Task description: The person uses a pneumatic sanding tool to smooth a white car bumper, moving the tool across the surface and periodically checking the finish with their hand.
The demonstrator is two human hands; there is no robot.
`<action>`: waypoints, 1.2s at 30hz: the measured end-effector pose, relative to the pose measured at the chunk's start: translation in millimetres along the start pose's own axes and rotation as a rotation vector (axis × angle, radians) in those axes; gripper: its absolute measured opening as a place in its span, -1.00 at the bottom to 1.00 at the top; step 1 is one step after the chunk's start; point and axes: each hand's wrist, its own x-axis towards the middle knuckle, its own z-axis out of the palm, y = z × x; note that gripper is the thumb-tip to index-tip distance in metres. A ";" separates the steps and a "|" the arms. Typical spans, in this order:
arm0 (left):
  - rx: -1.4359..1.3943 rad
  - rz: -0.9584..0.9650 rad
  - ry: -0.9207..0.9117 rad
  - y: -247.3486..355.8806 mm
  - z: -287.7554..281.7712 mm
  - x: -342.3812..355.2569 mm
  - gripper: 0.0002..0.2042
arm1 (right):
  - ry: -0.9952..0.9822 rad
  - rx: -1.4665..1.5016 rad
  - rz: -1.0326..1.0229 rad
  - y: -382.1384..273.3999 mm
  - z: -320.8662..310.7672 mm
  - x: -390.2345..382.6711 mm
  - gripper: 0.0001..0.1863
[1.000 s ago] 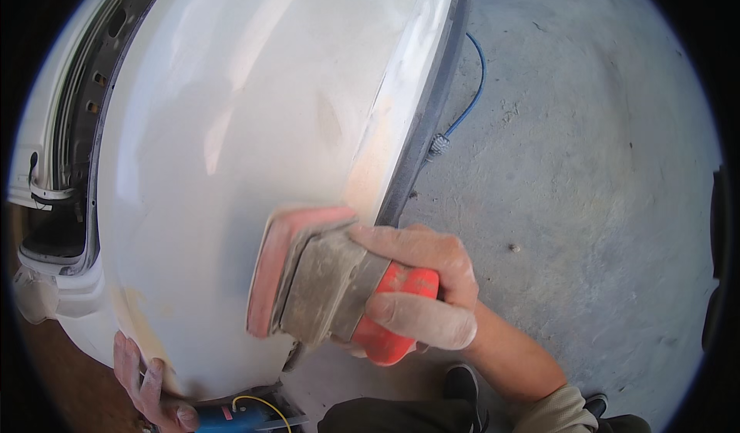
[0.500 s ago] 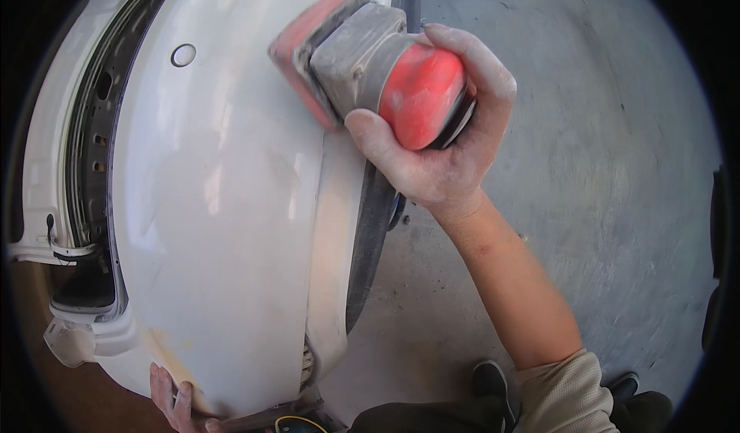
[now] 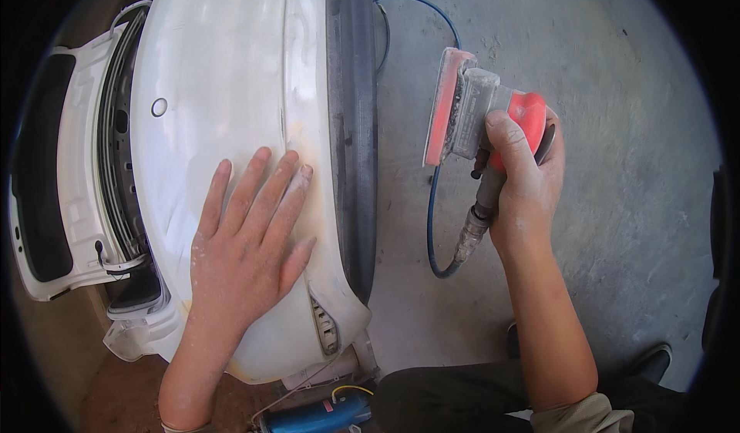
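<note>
My left hand [image 3: 245, 236] lies flat with its fingers stretched on a white car bumper [image 3: 208, 109], whose surface shows dust and a beige patch near the fingertips. My right hand [image 3: 528, 175] is wrapped round a pneumatic sander [image 3: 484, 113] with a grey body and a red top. The sander is held over the floor, apart from the bumper, its flat red pad facing left. From its handle a metal fitting leads into a blue air hose [image 3: 433, 225]. White dust coats both hands.
Black trim [image 3: 351, 148] runs along the bumper's right side. An open white tailgate [image 3: 81, 163] stands at the left. The hose loops over the grey concrete floor [image 3: 617, 125]. A blue cylinder [image 3: 320, 414] lies at the bottom near my legs, and a dark shoe [image 3: 654, 362] shows at lower right.
The sander in my right hand has come off the bumper, moving right and down. My left hand has moved from the bumper's lower left corner up onto its middle, fingers spread.
</note>
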 end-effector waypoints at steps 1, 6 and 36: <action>0.047 0.036 0.071 -11.6 -4.1 24.8 -0.56 | -0.032 0.003 -0.022 -1.5 -4.4 -1.3 -0.49; 0.029 0.396 0.133 -53.6 -15.2 85.9 -0.87 | -0.084 0.062 0.002 -5.6 -17.3 -1.6 -0.50; -0.143 -0.149 0.186 -29.2 38.5 -189.1 -0.43 | -0.635 0.443 0.642 80.5 -15.4 -147.9 -0.35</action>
